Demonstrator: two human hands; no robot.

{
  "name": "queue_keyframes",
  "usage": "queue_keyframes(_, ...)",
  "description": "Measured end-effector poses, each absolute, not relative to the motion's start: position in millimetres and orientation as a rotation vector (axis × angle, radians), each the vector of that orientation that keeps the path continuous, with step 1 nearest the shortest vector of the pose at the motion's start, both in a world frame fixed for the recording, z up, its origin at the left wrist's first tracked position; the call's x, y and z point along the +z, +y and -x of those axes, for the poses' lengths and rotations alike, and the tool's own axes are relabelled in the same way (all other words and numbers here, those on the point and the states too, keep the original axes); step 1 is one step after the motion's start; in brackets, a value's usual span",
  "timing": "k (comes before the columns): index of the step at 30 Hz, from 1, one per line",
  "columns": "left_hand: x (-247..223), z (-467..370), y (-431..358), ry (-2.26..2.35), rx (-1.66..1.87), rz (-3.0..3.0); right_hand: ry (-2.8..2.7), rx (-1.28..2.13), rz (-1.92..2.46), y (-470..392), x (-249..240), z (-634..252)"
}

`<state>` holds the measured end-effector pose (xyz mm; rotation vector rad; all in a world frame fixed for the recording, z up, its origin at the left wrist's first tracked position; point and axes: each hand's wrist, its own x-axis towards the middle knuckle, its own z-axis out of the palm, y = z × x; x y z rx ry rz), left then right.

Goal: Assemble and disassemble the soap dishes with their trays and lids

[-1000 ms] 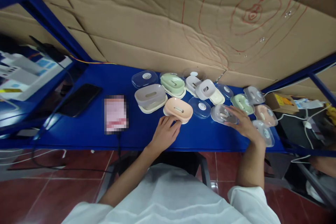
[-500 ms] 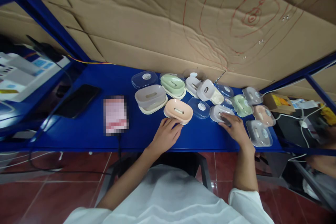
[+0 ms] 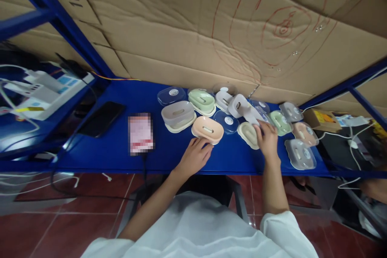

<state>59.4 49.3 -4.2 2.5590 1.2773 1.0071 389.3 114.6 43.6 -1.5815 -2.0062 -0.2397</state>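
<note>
My left hand point(image 3: 196, 155) rests its bent fingers on the near edge of a peach soap dish point(image 3: 207, 130) on the blue table. My right hand point(image 3: 267, 139) pinches a pale grey tray point(image 3: 252, 113), lifted and tilted. Below it, a cream base point(image 3: 248, 135) lies on the table. Left of the peach dish sit a greyish dish point(image 3: 178, 115) on a cream base and a green dish point(image 3: 202, 101). A clear lid point(image 3: 226, 122) lies between the peach dish and the cream base. Another grey dish point(image 3: 238, 105) leans behind.
Lidded dishes, one green point(image 3: 280, 123), one peach point(image 3: 305, 134) and others grey point(image 3: 300, 154), stand at the right. A black phone point(image 3: 102, 119) and a blurred pink item point(image 3: 141, 134) lie left. Cardboard point(image 3: 169, 28) walls the back. Part of another person point(image 3: 375, 189) shows far right.
My right hand has raised the grey tray off the table, up and to the left, uncovering the cream base. My left hand stays at the peach dish. The view has shifted slightly.
</note>
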Motion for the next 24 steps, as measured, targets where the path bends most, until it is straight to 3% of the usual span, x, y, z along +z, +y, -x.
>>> queue_keyframes(5,-5,-59,49,1.279,0.99,-2.559,-2.367,-0.266,1.391,176,62,-339)
queue_keyframes(8,-4,-59,48,1.275,0.991,-2.544,-2.324,-0.272,1.489,203,68,-356)
queue_keyframes(16,-5,-58,50,1.174,0.973,-2.607,-1.676,0.001,2.498,184,46,-520)
queue_keyframes(24,-5,-59,51,1.187,1.011,-2.548,-1.759,-0.119,2.074,190,33,-536)
